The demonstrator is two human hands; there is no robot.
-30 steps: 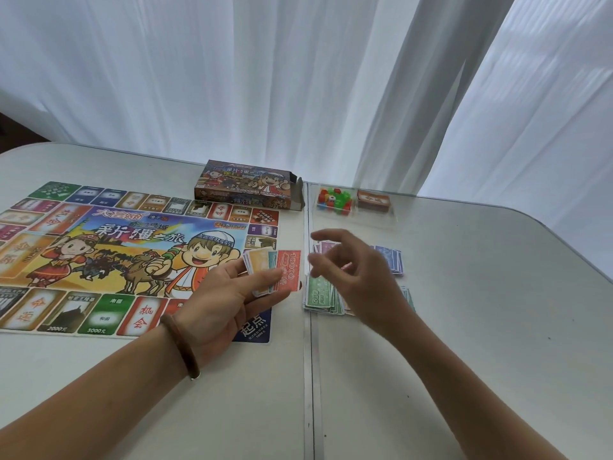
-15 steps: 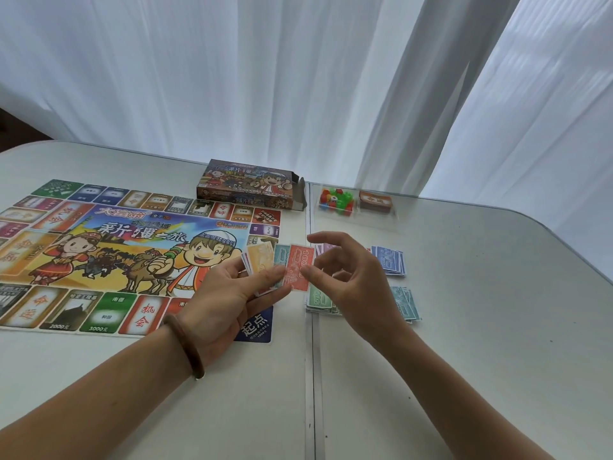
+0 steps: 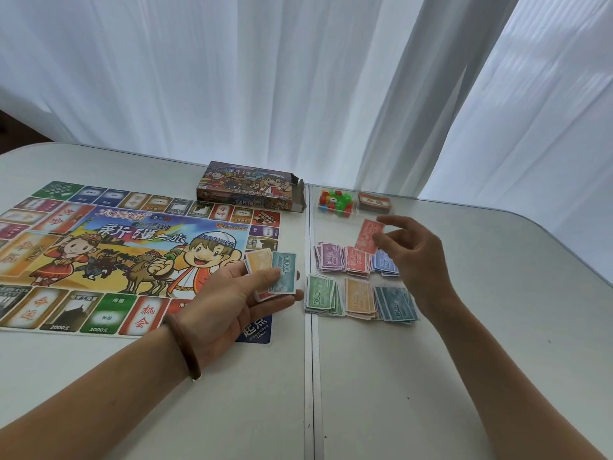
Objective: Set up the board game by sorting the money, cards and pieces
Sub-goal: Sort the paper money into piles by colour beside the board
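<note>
Step in hand, by judgement: filing one red note (image 3: 367, 239) onto its matching pile.

Right hand (image 3: 409, 257): pinching the red note at one end between thumb and forefinger, other fingers loosely spread; held above the far row of piles, just right of the centre seam of the worktop (image 3: 464, 360).

Left hand (image 3: 229, 303): palm up over the near right corner of the board (image 3: 132, 254), thumb clamping a small fan of unsorted notes (image 3: 270, 277) against the fingers; orange and teal faces showing, a red edge beneath.

Sorted money: six piles in two rows right of the seam.
- Far row: purple pile (image 3: 330, 257), red pile (image 3: 356, 264), blue pile (image 3: 386, 266).
- Near row: green pile (image 3: 320, 295), orange pile (image 3: 360, 298), teal pile (image 3: 396, 304).

Procedure:
1. Lower the note flat onto the red pile, the middle one of the far row.
2. Align the long edges before letting go.
3. Release without dragging across the closely packed, ragged neighbouring piles.
4. Hold the wrist high over the blue and teal piles to avoid sweeping them.
5. Hold the fan face up for reading the next colour at a glance; take from the top.

Pieces tray (image 3: 335, 202) and card deck (image 3: 374, 202): near the far edge, beyond the piles. Box (image 3: 248, 187): left of the seam, near the same edge.
</note>
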